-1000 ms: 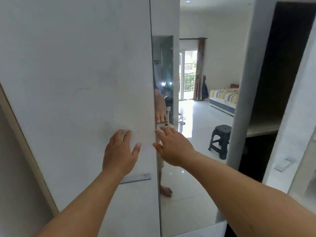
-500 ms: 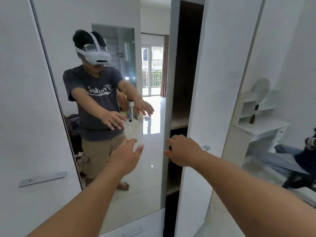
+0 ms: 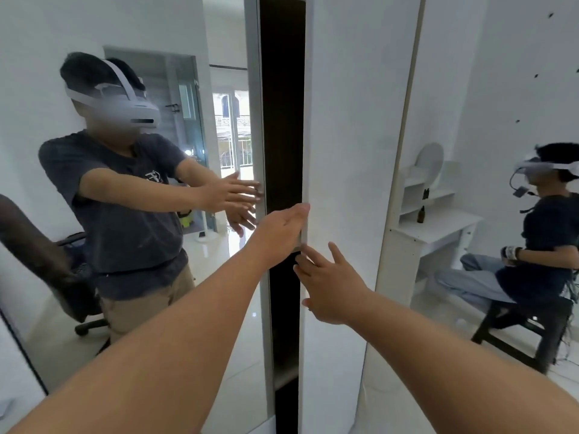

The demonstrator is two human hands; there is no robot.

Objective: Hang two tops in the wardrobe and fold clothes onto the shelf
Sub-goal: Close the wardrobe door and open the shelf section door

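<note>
Left hand (image 3: 279, 233): reaches forward to the inner edge of the white wardrobe door (image 3: 354, 183), fingers straight and together, fingertips laid on the door's edge.
Right hand (image 3: 329, 286): just below the left hand, at 5 o'clock from it, fingers spread and straight, the tips touching the same door edge; it grips nothing.
White wardrobe door: stands right of centre, upright, ajar, with a narrow dark gap (image 3: 283, 151) at 12 o'clock from the hands, showing the wardrobe's interior.
Mirrored door (image 3: 156, 277): at 9 o'clock from the hands, reflecting a person in a dark T-shirt and white headset with both arms stretched out.
Tops and clothes: none can be made out; the wardrobe interior is too dark to tell.
Second mirror (image 3: 501, 151): at 3 o'clock, showing a white desk (image 3: 438, 227) and a seated person (image 3: 545, 245) wearing a headset.
</note>
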